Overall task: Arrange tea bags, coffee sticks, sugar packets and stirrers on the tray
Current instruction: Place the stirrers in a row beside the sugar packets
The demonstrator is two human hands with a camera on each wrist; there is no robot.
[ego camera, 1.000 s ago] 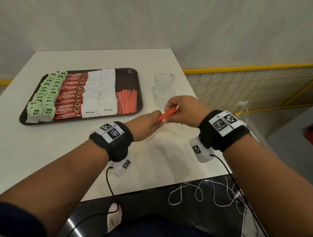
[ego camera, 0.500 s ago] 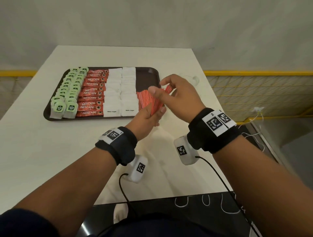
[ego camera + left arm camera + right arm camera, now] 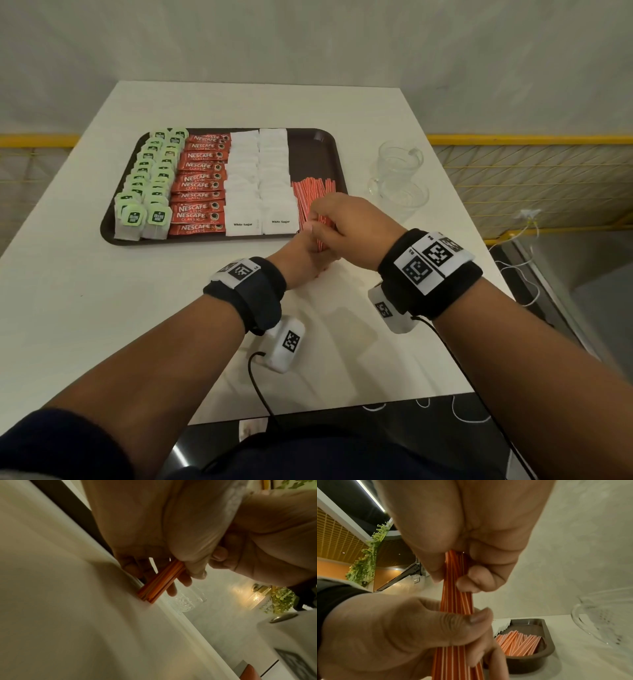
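A dark brown tray (image 3: 325,137) holds rows of green tea bags (image 3: 150,178), red coffee sticks (image 3: 202,185), white sugar packets (image 3: 260,178) and a pile of orange stirrers (image 3: 313,192) at its right end. Just in front of the tray's near right corner, both hands hold one upright bundle of orange stirrers (image 3: 456,601). My left hand (image 3: 301,253) grips the lower part, my right hand (image 3: 346,222) pinches the upper part. In the left wrist view the bundle's bottom end (image 3: 154,589) stands on the white table (image 3: 68,615).
A clear glass mug (image 3: 399,171) stands on the table right of the tray. A yellow railing (image 3: 531,138) runs behind the table's right side. White cables (image 3: 424,404) lie along the black near edge. Bare white tabletop (image 3: 85,308) stretches left of my arms.
Both hands moved the stirrer bundle from the table's right toward the tray's near right corner. It went from slanted in the air to upright with its end on the table.
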